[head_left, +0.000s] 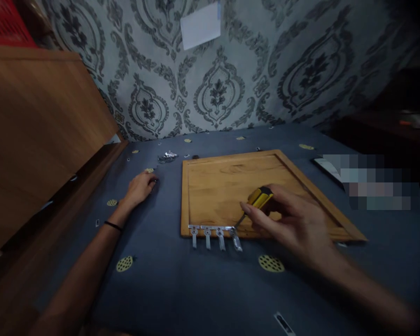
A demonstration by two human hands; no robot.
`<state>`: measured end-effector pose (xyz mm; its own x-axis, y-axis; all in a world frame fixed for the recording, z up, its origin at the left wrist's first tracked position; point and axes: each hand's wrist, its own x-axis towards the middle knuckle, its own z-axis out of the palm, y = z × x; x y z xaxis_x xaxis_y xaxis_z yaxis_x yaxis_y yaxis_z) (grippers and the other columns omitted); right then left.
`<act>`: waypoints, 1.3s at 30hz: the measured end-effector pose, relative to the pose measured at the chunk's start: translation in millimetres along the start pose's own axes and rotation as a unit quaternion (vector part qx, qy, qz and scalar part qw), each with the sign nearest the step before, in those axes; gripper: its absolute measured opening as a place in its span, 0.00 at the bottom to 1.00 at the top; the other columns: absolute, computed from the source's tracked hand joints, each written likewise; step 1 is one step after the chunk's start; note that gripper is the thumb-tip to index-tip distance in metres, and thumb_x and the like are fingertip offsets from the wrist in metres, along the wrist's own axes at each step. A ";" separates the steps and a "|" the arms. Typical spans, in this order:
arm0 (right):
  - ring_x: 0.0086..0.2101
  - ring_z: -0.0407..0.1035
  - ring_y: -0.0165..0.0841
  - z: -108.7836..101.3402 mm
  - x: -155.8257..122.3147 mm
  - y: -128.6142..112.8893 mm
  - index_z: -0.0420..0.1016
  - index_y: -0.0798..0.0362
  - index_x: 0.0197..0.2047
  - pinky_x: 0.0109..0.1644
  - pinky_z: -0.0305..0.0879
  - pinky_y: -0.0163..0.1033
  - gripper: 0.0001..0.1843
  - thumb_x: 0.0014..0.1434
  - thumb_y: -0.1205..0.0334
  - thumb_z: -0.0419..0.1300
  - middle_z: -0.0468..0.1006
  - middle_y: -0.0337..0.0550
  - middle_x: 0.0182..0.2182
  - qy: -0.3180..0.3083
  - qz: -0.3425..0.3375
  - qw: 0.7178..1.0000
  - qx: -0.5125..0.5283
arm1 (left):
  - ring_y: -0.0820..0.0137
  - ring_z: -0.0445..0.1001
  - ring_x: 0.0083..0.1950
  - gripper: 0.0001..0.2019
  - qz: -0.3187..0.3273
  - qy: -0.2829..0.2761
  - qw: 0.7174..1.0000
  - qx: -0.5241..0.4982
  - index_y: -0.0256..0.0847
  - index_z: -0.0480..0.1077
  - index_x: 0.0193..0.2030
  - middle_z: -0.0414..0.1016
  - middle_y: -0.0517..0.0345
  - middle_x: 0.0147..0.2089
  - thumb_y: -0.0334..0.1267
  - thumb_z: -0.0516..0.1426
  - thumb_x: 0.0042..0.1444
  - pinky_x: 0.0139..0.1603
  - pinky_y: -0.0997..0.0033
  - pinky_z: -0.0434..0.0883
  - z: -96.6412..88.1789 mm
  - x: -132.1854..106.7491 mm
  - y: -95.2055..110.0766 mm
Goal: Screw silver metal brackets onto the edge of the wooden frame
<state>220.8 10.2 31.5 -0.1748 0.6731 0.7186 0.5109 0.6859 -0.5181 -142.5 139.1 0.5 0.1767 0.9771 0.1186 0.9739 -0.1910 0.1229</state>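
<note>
A flat wooden panel (227, 186) with a raised frame lies on a blue patterned cloth (168, 280). Along its near edge sits a row of several small metal brackets (215, 235). My right hand (294, 221) is closed round a yellow and black screwdriver (257, 200), whose tip rests at the rightmost bracket. My left hand (140, 186) rests on the cloth left of the panel, fingers curled down; a dark band circles its wrist. Whether it holds anything is hidden.
A small heap of metal parts (167, 157) lies behind the left hand. A wooden cabinet (38, 130) stands at the left. Patterned wallpaper (231, 70) with a white sheet (200, 25) backs the scene. A dark object (283, 323) lies near the front.
</note>
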 end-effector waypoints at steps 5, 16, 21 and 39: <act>0.20 0.65 0.27 0.3 -1.2 -0.5 0.66 0.50 0.26 0.22 0.59 0.34 0.17 0.64 0.59 0.66 0.69 0.34 0.19 -0.002 0.038 0.999 0.022 | 0.57 0.77 0.48 0.10 -0.013 -0.012 1.000 0.011 0.43 0.78 0.42 0.82 0.50 0.46 0.37 0.55 0.61 0.45 0.64 0.70 -4.5 -1.0 2.8; 0.22 0.63 0.27 3.8 -5.6 1.7 0.64 0.49 0.27 0.24 0.60 0.35 0.18 0.63 0.55 0.67 0.67 0.33 0.22 -0.007 0.094 0.993 0.068 | 0.61 0.75 0.38 0.10 -0.001 -0.040 0.999 -0.020 0.43 0.72 0.34 0.77 0.55 0.33 0.44 0.54 0.56 0.37 0.67 0.63 -13.1 2.2 1.7; 0.22 0.63 0.26 4.4 -4.7 0.6 0.63 0.49 0.27 0.23 0.60 0.34 0.18 0.63 0.58 0.67 0.68 0.33 0.22 -0.004 0.084 0.994 0.072 | 0.61 0.73 0.35 0.11 -0.015 -0.034 0.999 -0.026 0.42 0.70 0.33 0.75 0.56 0.30 0.46 0.52 0.57 0.36 0.67 0.62 -12.1 4.0 3.3; 0.24 0.62 0.25 -0.7 -3.1 0.4 0.59 0.49 0.29 0.27 0.59 0.34 0.18 0.66 0.62 0.64 0.66 0.30 0.23 -0.003 0.029 0.998 0.060 | 0.66 0.75 0.44 0.11 0.344 -0.190 0.896 -0.206 0.43 0.73 0.41 0.76 0.57 0.42 0.43 0.52 0.71 0.46 0.68 0.70 -53.2 -47.7 170.6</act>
<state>222.2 8.3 29.3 -0.1526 0.7141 0.6832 0.4161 0.6734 -0.6111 7.7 54.9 68.2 0.8273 0.5610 -0.0292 0.4945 -0.7026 0.5116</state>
